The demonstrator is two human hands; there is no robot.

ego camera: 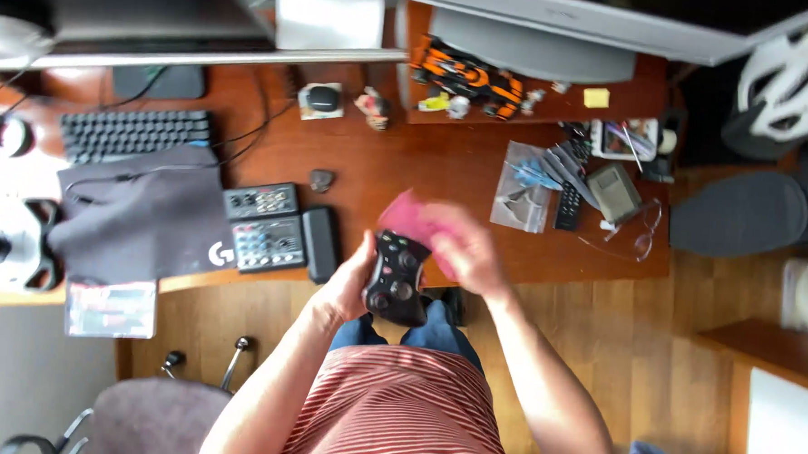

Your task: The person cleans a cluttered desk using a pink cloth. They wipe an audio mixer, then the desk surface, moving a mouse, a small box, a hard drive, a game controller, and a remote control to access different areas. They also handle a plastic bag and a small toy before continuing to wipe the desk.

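Left hand (pixel 347 284) clasps the black game controller (pixel 396 277) from its side, face upward, while the right hand (pixel 465 250) grips a pink cloth (pixel 411 218) against its top edge.

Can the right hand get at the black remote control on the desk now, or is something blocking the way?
Probably not at once. The right hand holds a pink cloth against the black game controller. The path over the desk to the remote control looks free.
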